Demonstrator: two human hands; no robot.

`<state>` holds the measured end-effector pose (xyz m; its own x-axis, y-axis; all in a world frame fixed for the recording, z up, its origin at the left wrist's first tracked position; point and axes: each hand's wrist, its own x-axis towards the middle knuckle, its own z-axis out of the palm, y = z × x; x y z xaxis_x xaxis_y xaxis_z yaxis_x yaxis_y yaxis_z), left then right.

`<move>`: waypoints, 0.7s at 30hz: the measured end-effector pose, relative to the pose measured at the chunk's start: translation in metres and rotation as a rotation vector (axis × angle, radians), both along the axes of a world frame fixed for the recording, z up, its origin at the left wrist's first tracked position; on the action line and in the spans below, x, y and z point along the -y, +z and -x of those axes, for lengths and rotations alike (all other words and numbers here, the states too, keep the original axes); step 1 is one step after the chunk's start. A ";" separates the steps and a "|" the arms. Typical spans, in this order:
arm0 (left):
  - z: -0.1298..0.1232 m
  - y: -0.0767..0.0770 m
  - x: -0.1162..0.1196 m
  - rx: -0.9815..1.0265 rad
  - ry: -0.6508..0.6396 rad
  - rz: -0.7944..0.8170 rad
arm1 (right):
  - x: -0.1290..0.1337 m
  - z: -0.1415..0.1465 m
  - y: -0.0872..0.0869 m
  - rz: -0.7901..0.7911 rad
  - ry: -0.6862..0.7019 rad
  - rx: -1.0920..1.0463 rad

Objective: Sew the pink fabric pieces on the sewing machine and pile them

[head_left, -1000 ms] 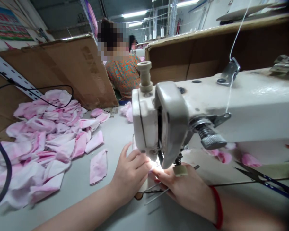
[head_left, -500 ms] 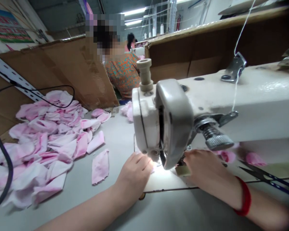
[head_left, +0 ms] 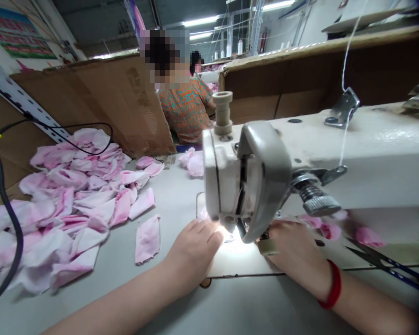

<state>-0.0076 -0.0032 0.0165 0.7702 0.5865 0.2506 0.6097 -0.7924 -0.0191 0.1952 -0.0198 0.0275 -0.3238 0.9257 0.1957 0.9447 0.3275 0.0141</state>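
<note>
A white sewing machine (head_left: 380, 163) stands before me, its lamp lighting the needle area. My left hand (head_left: 197, 249) is just left of the needle, fingers curled and pressed together on a pale pink fabric piece (head_left: 203, 213). Only a little of that cloth shows past the fingers. My right hand (head_left: 291, 244), a red band on its wrist, reaches to the right side of the needle area. Its fingertips are hidden behind the machine head, beside an olive-coloured block (head_left: 268, 247). What it holds, if anything, cannot be seen.
Pink-and-white fabric pieces (head_left: 87, 200) are heaped at the left, with one flat piece (head_left: 147, 239) nearer me. Scissors (head_left: 387, 265) lie at the right by pink rolled bits (head_left: 368, 236). Cardboard walls (head_left: 101, 104) border the table. Another person (head_left: 185, 111) sits beyond.
The view has shifted slightly, so the machine appears farther right. Both hands stay close to the needle; the right wrist sits a little nearer the machine head.
</note>
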 end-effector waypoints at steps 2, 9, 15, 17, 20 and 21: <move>0.008 0.006 -0.006 0.023 -0.062 0.070 | -0.001 -0.003 0.001 0.016 -0.011 -0.004; 0.017 0.010 -0.024 0.210 -0.277 -0.001 | -0.009 -0.015 0.012 0.203 -0.016 -0.043; 0.007 0.007 -0.013 0.261 -0.224 0.047 | 0.007 0.001 0.008 0.261 0.362 -0.189; 0.006 0.007 -0.013 0.270 -0.166 0.107 | 0.010 0.005 0.005 0.256 0.343 -0.189; 0.005 0.008 -0.014 0.221 -0.126 0.213 | 0.010 0.003 0.003 0.281 0.306 -0.177; 0.005 0.008 -0.014 0.206 -0.127 0.248 | 0.009 0.000 0.004 0.279 0.305 -0.186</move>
<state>-0.0129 0.0107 0.0250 0.7890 0.5520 0.2699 0.4770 -0.8271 0.2972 0.1956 -0.0287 0.0311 -0.5730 0.8189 0.0329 0.7824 0.5585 -0.2755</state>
